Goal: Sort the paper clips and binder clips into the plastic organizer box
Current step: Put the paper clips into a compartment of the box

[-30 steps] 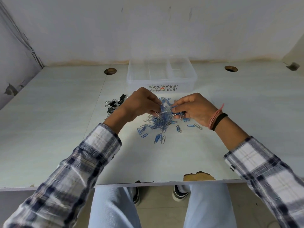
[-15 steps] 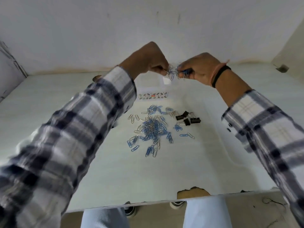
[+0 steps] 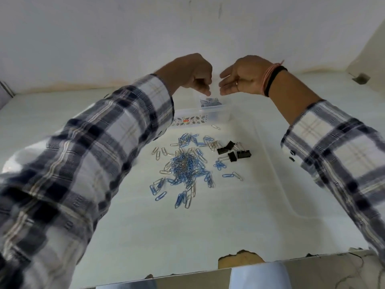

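**— Looking** at the layout first: why is everything arranged this way?

**— Working** from the biggest thing down, the desk [image 3: 260, 205] carries it all. The plastic organizer box [image 3: 208, 115] sits at the far side, straight ahead, so both arms can reach over the loose pile to it. One compartment already holds a small cluster of blue clips, which I take as the paper-clip section.

**— And** the unsorted things?

**— The** paper clips [image 3: 183, 167], blue and silver, lie in a scattered heap in the middle of the desk, between the person and the box. The binder clips [image 3: 233, 153], black, sit just beside that heap at its right, touching its fringe. One stray silver clip lies near the box front.

**— What** of the grip on each side?

**— The** left hand [image 3: 193, 74] hovers above the box with fingers curled downward, thumb and fingertips close together; I see nothing between them. The right hand [image 3: 243, 78] hangs opposite, palm turned inward, fingers straight and relaxed, holding nothing.

**— Meaning?**

**— I** judge a drop is made; most of the heap remains.
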### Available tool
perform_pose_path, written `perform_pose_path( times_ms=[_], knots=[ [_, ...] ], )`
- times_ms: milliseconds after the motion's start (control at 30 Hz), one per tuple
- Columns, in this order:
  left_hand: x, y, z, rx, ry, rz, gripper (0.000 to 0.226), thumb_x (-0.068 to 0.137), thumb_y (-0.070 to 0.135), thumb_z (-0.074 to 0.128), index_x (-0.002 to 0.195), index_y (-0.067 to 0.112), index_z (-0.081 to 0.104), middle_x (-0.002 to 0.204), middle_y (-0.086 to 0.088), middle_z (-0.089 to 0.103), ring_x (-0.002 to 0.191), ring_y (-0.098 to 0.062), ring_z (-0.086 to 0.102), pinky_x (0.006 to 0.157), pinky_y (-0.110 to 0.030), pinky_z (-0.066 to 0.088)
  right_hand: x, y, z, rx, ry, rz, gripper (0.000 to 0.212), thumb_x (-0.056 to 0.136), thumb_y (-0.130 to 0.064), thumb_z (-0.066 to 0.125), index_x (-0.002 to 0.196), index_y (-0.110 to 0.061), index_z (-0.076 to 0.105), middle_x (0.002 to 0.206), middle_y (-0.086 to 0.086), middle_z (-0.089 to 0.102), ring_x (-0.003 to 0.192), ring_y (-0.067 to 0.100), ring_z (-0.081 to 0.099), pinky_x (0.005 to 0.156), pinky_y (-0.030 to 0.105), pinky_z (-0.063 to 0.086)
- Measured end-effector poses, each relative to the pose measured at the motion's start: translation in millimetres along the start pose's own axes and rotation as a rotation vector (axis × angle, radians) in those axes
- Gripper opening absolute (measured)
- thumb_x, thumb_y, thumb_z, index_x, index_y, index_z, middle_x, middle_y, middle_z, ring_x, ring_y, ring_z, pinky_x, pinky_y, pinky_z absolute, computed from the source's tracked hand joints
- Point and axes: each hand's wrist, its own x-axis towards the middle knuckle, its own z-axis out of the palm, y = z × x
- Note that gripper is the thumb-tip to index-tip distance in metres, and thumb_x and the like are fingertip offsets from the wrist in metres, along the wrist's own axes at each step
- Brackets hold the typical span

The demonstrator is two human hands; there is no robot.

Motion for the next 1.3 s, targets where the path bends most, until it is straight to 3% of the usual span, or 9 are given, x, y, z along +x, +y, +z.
perform_pose_path(
  times_ms=[200, 400, 500, 600, 767, 867, 1033, 1133, 1300],
  knots=[
    [-30, -7, 4, -0.038, 0.006, 0.06, 0.026, 0.091, -0.012, 0.063, 0.117, -0.012, 0.065, 0.1, -0.013, 0.069, 0.105, -0.03, 0.073, 0.096, -0.038, 0.059, -42, 21, -1, 0.01, 0.026, -0.103, 0.026, 0.091, 0.007, 0.059, 0.116, 0.014, 0.059, 0.111, 0.034, 0.065, 0.096, 0.043, 0.071, 0.081, 0.043, 0.062],
    [-85, -41, 15, 0.039, 0.011, 0.156, 0.023, 0.087, -0.002, 0.074, 0.106, -0.014, 0.068, 0.11, -0.032, 0.072, 0.095, -0.03, 0.078, 0.095, -0.047, 0.06, -84, 65, 14, -0.362, -0.115, -0.124, 0.021, 0.085, 0.003, 0.072, 0.103, 0.01, 0.068, 0.105, 0.032, 0.069, 0.086, 0.035, 0.071, 0.088, 0.043, 0.06],
    [-129, -68, 22, 0.367, -0.18, 0.132, 0.057, 0.085, 0.019, 0.081, 0.134, -0.003, 0.06, 0.13, -0.021, 0.068, 0.103, -0.03, 0.074, 0.1, -0.049, 0.056, -90, 79, 25, -0.753, -0.17, -0.146, 0.054, 0.075, -0.024, 0.085, 0.12, 0.001, 0.065, 0.109, 0.021, 0.072, 0.09, 0.028, 0.072, 0.095, 0.042, 0.056],
    [-157, -98, 24, 0.745, -0.288, 0.07, 0.114, 0.069, 0.054, 0.087, 0.161, 0.025, 0.027, 0.165, -0.002, 0.033, 0.145, -0.031, 0.043, 0.118, -0.051, 0.031, -98, 77, 43, -1.163, -0.288, -0.16, 0.102, 0.066, -0.058, 0.083, 0.148, -0.017, 0.041, 0.149, 0.002, 0.046, 0.131, 0.022, 0.05, 0.113, 0.038, 0.039],
    [-157, -133, 38, 0.919, -0.234, 0.022, 0.146, 0.057, 0.077, 0.081, 0.162, 0.03, -0.009, 0.169, -0.005, 0.006, 0.154, -0.033, 0.013, 0.114, -0.055, 0.036, -90, 80, 76, -1.402, -0.449, -0.166, 0.137, 0.046, -0.077, 0.081, 0.157, -0.034, 0.011, 0.163, 0.003, 0.019, 0.148, 0.027, 0.026, 0.121, 0.043, 0.025],
    [-148, -144, 43, 0.824, -0.155, 0.067, 0.135, 0.062, 0.071, 0.083, 0.163, 0.023, 0.008, 0.159, -0.008, 0.021, 0.146, -0.033, 0.02, 0.108, -0.051, 0.041, -83, 89, 91, -1.381, -0.454, -0.221, 0.133, 0.047, -0.07, 0.086, 0.156, -0.035, 0.017, 0.152, 0.006, 0.028, 0.143, 0.03, 0.031, 0.117, 0.046, 0.03],
    [-140, -153, 39, 0.531, 0.003, 0.201, 0.065, 0.077, 0.039, 0.087, 0.133, 0.013, 0.066, 0.128, -0.011, 0.059, 0.105, -0.02, 0.055, 0.085, -0.029, 0.044, -75, 101, 93, -1.269, -0.424, -0.396, 0.091, 0.062, -0.062, 0.083, 0.139, -0.025, 0.052, 0.113, 0.0, 0.045, 0.109, 0.023, 0.053, 0.091, 0.032, 0.045],
    [-143, -157, 38, 0.46, 0.026, 0.212, 0.061, 0.079, 0.037, 0.086, 0.133, 0.014, 0.067, 0.126, -0.006, 0.066, 0.097, -0.016, 0.057, 0.076, -0.024, 0.041, -79, 101, 96, -1.255, -0.411, -0.498, 0.069, 0.07, -0.053, 0.083, 0.125, -0.017, 0.063, 0.102, -0.002, 0.055, 0.096, 0.019, 0.057, 0.08, 0.027, 0.04],
    [-149, -156, 42, 0.564, 0.006, 0.235, 0.058, 0.078, 0.043, 0.085, 0.124, 0.011, 0.071, 0.115, -0.013, 0.063, 0.103, -0.025, 0.06, 0.09, -0.037, 0.05, -83, 103, 109, -1.264, -0.451, -0.536, 0.043, 0.068, -0.05, 0.084, 0.096, -0.02, 0.069, 0.083, -0.005, 0.063, 0.084, 0.018, 0.062, 0.073, 0.027, 0.045]
  ],
)
